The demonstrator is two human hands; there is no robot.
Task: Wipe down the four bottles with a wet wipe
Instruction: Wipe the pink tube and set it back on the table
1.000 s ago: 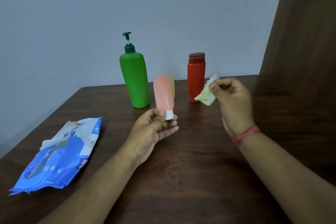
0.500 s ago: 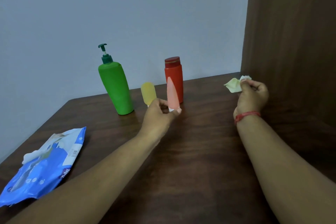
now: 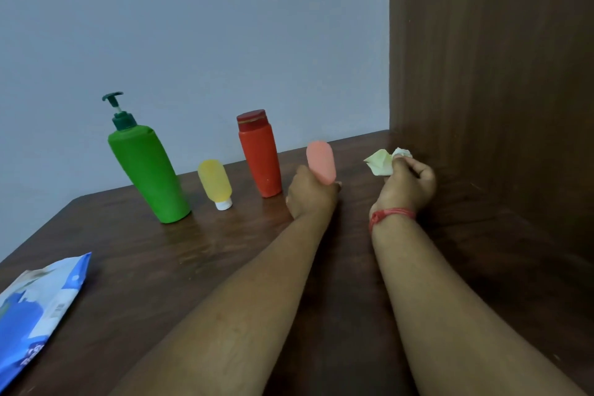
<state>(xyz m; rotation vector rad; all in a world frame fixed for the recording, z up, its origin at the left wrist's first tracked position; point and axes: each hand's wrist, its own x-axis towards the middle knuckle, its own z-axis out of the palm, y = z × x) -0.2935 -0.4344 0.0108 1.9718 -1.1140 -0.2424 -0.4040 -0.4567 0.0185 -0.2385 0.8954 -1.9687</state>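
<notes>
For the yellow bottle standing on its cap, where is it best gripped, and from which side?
Probably round the middle of its body, coming from the front. The yellow bottle stands inverted on a small white cap, leaning slightly, so it likely tips easily; a grip on the wider body steadies it. The green bottle and red bottle flank it, while the near side is free.

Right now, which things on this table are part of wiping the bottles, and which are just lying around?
Part of the job:
green bottle
yellow bottle
red bottle
pink bottle, held in the left hand
wipe, pinched in the right hand

Lying about:
wipes pack
</notes>
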